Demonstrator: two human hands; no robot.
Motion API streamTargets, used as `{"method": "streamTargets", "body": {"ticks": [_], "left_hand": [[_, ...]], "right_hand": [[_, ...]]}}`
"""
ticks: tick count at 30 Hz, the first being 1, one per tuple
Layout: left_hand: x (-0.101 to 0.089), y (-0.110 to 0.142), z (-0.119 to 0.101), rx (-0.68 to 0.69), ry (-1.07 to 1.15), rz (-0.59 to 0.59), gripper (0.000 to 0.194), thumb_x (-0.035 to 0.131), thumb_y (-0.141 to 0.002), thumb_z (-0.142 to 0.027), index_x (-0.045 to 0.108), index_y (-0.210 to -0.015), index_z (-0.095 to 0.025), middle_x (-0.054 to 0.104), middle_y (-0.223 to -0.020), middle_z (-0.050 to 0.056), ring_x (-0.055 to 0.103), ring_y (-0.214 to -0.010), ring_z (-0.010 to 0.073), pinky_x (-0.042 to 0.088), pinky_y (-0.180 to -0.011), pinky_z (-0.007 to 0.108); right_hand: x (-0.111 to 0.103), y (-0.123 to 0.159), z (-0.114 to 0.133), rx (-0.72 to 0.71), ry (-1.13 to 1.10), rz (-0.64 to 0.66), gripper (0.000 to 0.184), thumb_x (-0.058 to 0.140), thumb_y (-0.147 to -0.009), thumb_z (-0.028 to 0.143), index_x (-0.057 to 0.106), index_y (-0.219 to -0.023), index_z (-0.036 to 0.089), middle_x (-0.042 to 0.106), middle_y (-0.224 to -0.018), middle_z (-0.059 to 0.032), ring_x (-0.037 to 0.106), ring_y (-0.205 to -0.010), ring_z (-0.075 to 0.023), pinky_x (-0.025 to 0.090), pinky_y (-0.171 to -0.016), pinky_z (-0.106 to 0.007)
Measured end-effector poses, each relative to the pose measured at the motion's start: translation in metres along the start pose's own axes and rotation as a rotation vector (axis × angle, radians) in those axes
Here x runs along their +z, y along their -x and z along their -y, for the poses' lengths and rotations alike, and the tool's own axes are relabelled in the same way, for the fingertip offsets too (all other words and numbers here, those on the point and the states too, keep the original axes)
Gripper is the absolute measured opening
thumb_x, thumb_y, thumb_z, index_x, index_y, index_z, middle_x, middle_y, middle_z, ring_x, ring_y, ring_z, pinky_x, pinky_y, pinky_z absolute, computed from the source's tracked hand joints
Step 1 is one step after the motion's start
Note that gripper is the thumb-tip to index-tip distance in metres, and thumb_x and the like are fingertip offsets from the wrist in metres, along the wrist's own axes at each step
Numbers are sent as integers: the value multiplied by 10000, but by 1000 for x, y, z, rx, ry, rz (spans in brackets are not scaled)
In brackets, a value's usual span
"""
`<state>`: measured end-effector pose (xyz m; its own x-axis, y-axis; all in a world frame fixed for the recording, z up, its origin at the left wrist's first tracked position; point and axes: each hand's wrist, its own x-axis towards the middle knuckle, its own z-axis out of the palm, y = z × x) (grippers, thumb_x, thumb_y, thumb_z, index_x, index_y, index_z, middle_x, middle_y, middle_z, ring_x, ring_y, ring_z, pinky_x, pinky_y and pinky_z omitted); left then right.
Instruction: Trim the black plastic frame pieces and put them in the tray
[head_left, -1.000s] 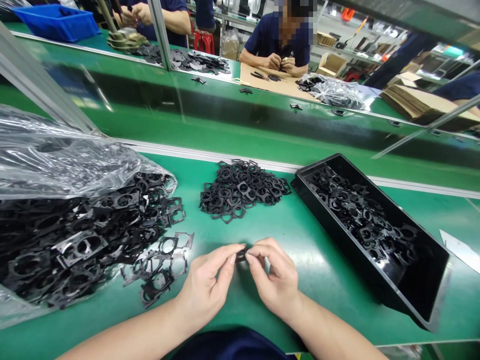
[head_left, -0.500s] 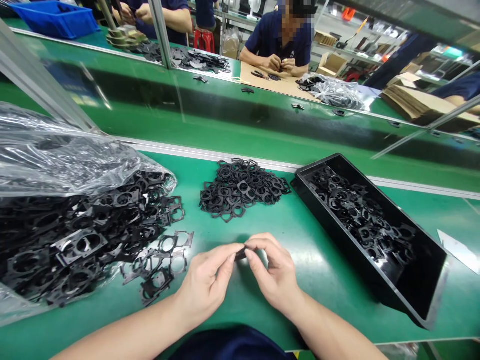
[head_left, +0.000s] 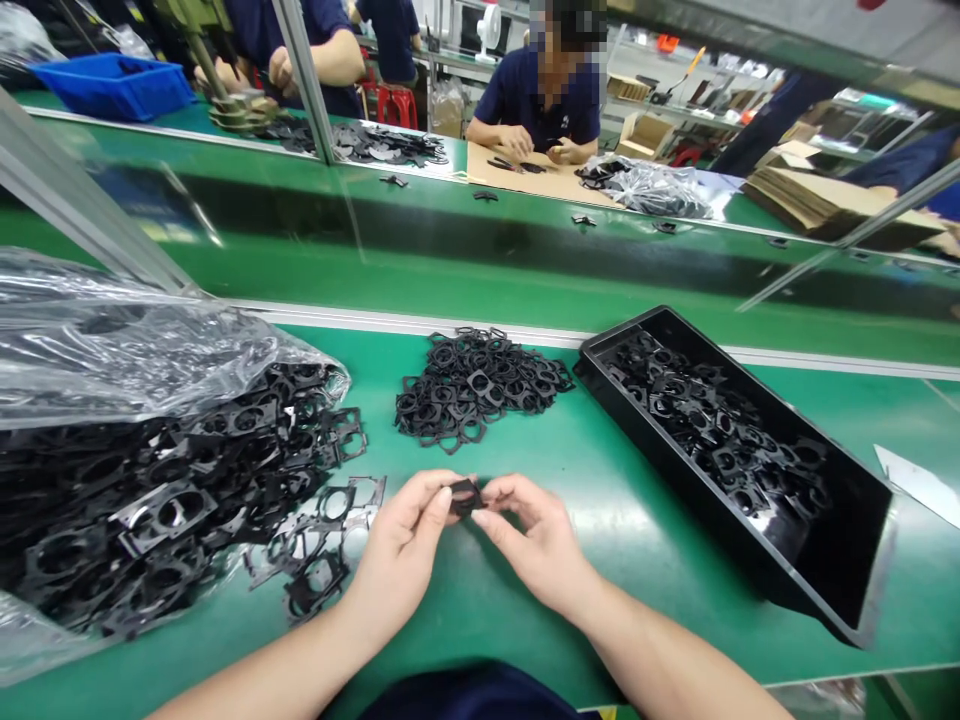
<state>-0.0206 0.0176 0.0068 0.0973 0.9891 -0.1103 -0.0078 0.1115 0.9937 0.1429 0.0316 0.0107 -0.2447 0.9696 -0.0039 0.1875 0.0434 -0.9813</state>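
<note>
Between my hands is a small black plastic frame (head_left: 466, 494) with a round opening, tilted above the green table. My left hand (head_left: 409, 535) pinches its left side between thumb and fingers. The thumb and fingertips of my right hand (head_left: 534, 535) grip its right edge. Beyond them lies a heap of thin black ring-shaped pieces (head_left: 480, 385). To the left, larger black plates with round holes (head_left: 161, 515) spill from a clear plastic bag (head_left: 142, 330). On the right, a black tray (head_left: 637, 455) contains many black pieces.
Behind the work surface (head_left: 555, 610) runs a green ledge with a metal rail (head_left: 360, 318). Across it, a person (head_left: 536, 100) works at a cardboard sheet. A blue bin (head_left: 112, 85) stands at the far left. A pale flat sheet (head_left: 919, 485) lies right of the tray.
The black frame has turned so its round opening shows more, and my hands have shifted slightly left. The view has moved a little. The person opposite has moved their hands apart.
</note>
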Motion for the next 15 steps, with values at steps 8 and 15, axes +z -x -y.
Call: {"method": "streamTargets", "body": {"ticks": [8,15], "left_hand": [[-12,-6,-2,455,-400,36,319,577,-837,-126,603,-1142,-215,682,-1103,67,667,-923,167,546,-809,266],[-15,-10,-6,618,-529,-14,223,579,-823,-57,663,-988,-181,728,-922,48,675,-855,137,534,-788,218]], "right_hand": [[-6,2,3,-239,297,-41,34,592,-836,170,585,-805,181,609,-728,-17,561,-665,-141,452,-634,-264],[-8,4,5,-365,354,-17,95,552,-869,129,611,-910,191,661,-800,-41,600,-716,-153,482,-667,-276]]}}
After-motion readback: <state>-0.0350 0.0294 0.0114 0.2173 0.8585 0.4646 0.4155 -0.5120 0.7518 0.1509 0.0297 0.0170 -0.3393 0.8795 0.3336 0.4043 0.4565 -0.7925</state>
